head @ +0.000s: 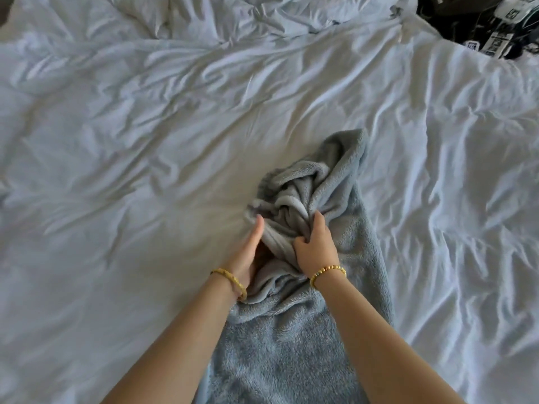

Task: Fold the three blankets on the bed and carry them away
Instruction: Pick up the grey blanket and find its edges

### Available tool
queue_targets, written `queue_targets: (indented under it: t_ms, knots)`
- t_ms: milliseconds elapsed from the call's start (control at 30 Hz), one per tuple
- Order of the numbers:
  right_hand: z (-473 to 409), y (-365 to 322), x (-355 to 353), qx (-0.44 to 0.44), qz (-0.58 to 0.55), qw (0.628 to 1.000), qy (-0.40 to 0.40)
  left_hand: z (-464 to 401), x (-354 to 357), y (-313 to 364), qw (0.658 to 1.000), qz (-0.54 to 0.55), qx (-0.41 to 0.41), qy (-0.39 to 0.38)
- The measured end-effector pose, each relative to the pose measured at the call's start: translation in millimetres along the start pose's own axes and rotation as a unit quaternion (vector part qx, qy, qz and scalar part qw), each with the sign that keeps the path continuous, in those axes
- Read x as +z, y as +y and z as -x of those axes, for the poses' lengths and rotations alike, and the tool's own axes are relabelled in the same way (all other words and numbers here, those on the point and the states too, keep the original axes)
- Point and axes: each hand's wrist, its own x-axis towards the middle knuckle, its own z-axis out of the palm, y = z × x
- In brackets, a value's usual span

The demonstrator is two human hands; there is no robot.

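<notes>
A grey-blue fleece blanket (294,339) lies bunched in a long strip on the bed (145,147), running from the bottom edge of the view up past the middle. My right hand (316,249) clutches a wad of its crumpled folds from above. My left hand (248,252) presses against the left side of the same bunch, thumb up, fingers tucked under the fabric. Both wrists wear gold bead bracelets. Only this one blanket shows; no other blanket is in view.
The bed is covered by a wrinkled white duvet spreading to every side. Rumpled white bedding piles up at the far edge (221,16). A dark black-and-white patterned fabric (493,24) sits at the top right corner.
</notes>
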Motion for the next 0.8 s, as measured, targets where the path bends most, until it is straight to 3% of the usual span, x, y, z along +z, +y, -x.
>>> queue_targets:
  t_ms: [67,167,233,300,367,400,500,567,633,733,800]
  knots:
    - [9.1,5.1,-2.3,0.01,0.046,0.999,0.016,-11.4,-3.6,10.3,0.991,-0.026,0.003,0.13]
    - [23.0,5.8,-2.7,0.005,0.156,0.978,0.14,-25.3,-3.2,15.3,0.979,-0.093,0.024,0.182]
    - [26.1,-1.8,-2.7,-0.079,0.186,0.952,0.229,-32.3,-2.5,14.2,0.955,-0.212,0.03,0.204]
    - [19.2,-15.0,-2.6,-0.219,0.198,0.915,0.275,-35.4,-1.4,12.2,0.933,-0.29,0.04,0.209]
    - [5.8,-30.4,-1.7,-0.315,0.238,0.886,0.244,-36.7,-1.8,11.9,0.912,-0.352,0.033,0.208]
    - [-1.4,-37.9,-1.3,-0.321,0.266,0.887,0.201,-37.9,-3.4,12.3,0.908,-0.362,0.023,0.211]
    - [-22.8,-43.7,-1.7,-0.226,0.395,0.889,0.052,-39.1,-11.9,19.3,0.921,-0.294,-0.025,0.254]
    - [-30.2,-41.3,-6.0,-0.157,0.454,0.877,0.026,-36.3,-15.9,28.1,0.929,-0.222,-0.022,0.294]
    - [-30.2,-48.3,-16.1,-0.111,0.389,0.912,0.066,-31.8,-12.5,47.4,0.935,-0.132,0.024,0.327]
    - [-28.8,-75.3,-37.1,-0.076,0.104,0.972,0.197,-24.8,-1.9,97.5,0.928,-0.055,0.144,0.34]
    - [-30.4,-95.9,-51.4,-0.065,-0.076,0.956,0.278,-18.0,2.9,130.0,0.903,-0.094,0.217,0.359]
